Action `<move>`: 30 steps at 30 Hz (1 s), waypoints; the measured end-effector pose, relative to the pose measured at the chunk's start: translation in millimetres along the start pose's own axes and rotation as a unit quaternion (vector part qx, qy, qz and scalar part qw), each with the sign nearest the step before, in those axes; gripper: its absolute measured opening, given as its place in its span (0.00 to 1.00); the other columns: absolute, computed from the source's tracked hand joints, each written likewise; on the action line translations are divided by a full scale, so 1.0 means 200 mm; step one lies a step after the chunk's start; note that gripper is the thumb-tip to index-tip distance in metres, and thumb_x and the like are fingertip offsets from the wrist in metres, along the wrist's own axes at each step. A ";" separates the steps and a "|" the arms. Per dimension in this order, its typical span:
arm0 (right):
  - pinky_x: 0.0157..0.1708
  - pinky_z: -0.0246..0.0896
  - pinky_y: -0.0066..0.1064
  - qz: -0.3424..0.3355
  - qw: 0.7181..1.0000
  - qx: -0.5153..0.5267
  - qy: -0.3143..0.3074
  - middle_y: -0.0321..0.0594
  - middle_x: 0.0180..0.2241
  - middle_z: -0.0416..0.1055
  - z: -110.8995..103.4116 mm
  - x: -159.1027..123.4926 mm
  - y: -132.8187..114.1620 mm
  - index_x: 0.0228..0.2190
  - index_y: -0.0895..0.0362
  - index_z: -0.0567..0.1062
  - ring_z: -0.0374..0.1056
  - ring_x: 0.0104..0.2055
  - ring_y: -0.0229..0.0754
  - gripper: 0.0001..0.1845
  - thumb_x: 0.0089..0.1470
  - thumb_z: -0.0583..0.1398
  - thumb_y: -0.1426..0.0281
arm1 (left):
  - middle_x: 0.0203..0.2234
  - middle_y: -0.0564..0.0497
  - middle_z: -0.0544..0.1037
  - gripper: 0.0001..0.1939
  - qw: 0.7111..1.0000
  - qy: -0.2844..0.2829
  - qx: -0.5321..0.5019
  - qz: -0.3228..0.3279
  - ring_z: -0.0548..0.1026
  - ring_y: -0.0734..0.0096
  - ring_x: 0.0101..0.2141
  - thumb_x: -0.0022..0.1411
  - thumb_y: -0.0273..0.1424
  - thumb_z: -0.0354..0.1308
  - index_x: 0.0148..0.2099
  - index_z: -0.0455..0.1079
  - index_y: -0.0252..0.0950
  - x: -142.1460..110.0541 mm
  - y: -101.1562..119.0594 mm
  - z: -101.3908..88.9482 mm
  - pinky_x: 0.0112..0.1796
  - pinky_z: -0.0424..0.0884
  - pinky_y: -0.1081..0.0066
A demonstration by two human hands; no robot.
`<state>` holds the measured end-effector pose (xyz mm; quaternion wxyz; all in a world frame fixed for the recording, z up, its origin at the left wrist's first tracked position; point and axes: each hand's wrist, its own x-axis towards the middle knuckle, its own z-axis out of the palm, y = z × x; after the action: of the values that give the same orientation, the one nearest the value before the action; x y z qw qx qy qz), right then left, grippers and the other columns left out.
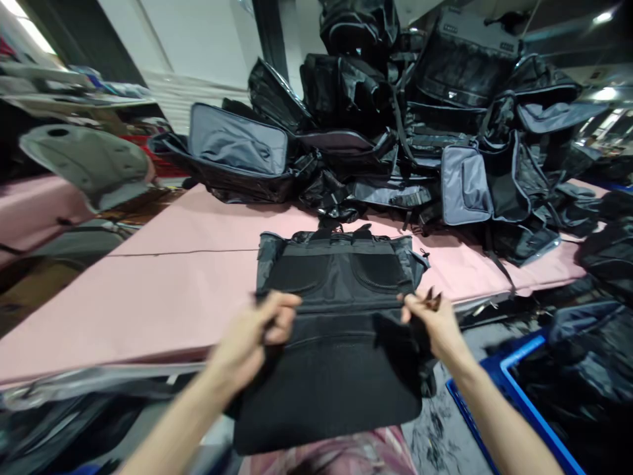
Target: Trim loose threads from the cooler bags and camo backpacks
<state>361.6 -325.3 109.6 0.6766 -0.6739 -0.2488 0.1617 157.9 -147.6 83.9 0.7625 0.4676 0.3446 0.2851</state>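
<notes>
A black backpack (341, 290), its padded back panel facing up, lies across the near edge of the pink table. Its smooth black lower flap (329, 382) hangs toward my lap. My left hand (270, 330), a little blurred, pinches the bag's left edge. On the opposite edge, my right hand (432, 320) has its fingers closed on the fabric. A small brown tool with two pointed tips (433, 300) sticks up from that right hand; its kind is hard to make out, though it resembles thread snips.
Several open black bags with grey linings (237, 142) are heaped along the far side of the pink table (163, 297). A blue crate (527, 366) filled with dark bags stands at the lower right. Further left is a grey chair (86, 155).
</notes>
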 end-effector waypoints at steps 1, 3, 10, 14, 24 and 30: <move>0.38 0.60 0.33 0.006 0.998 -0.002 -0.068 0.36 0.16 0.65 0.09 -0.03 0.05 0.13 0.57 0.68 0.67 0.31 0.42 0.17 0.42 0.63 0.61 | 0.18 0.56 0.62 0.19 0.998 -0.047 -0.017 -0.026 0.57 0.84 0.16 0.54 0.41 0.59 0.36 0.69 0.26 0.00 -0.02 0.04 0.17 0.54 0.80; 0.42 0.57 0.33 0.011 0.986 -0.007 -0.165 0.37 0.17 0.66 0.20 -0.08 0.11 0.13 0.58 0.70 0.67 0.34 0.42 0.20 0.48 0.59 0.60 | 0.17 0.57 0.60 0.23 0.989 -0.120 -0.049 -0.065 0.54 0.86 0.16 0.50 0.44 0.61 0.36 0.69 0.26 0.00 -0.07 0.14 0.16 0.48 0.80; 0.27 0.52 0.26 0.027 0.979 -0.015 -0.203 0.36 0.17 0.64 0.28 -0.10 0.13 0.13 0.58 0.70 0.58 0.24 0.35 0.21 0.49 0.58 0.59 | 0.22 0.55 0.64 0.22 0.991 -0.133 -0.027 -0.022 0.55 0.84 0.18 0.47 0.40 0.63 0.41 0.69 0.29 0.02 -0.14 0.30 0.17 0.46 0.79; 0.25 0.51 0.25 0.040 0.980 -0.023 -0.194 0.36 0.17 0.63 0.31 -0.11 0.12 0.12 0.59 0.69 0.58 0.25 0.36 0.21 0.48 0.59 0.58 | 0.14 0.57 0.58 0.18 0.991 -0.130 0.021 0.009 0.53 0.83 0.17 0.48 0.42 0.62 0.27 0.67 0.29 0.02 -0.15 0.31 0.18 0.45 0.78; 0.35 0.61 0.32 -0.032 0.975 -0.121 -0.184 0.40 0.33 0.72 0.23 -0.05 0.17 0.37 0.57 0.73 0.67 0.35 0.42 0.19 0.43 0.62 0.60 | 0.13 0.57 0.58 0.19 0.996 -0.051 0.057 0.045 0.54 0.82 0.16 0.46 0.43 0.61 0.23 0.65 0.30 0.04 -0.15 0.31 0.18 0.47 0.78; 0.36 0.60 0.33 -0.272 0.902 -0.333 -0.040 0.41 0.35 0.71 0.18 -0.09 0.17 0.38 0.56 0.70 0.66 0.36 0.42 0.10 0.54 0.56 0.65 | 0.13 0.57 0.59 0.18 0.998 -0.002 0.043 0.054 0.54 0.81 0.17 0.47 0.42 0.60 0.24 0.66 0.31 0.04 -0.16 0.34 0.18 0.47 0.77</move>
<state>331.4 -304.5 72.5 0.4204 -0.7590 -0.4882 -0.0940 220.0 -188.2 74.5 0.7261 0.5179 0.3295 0.3098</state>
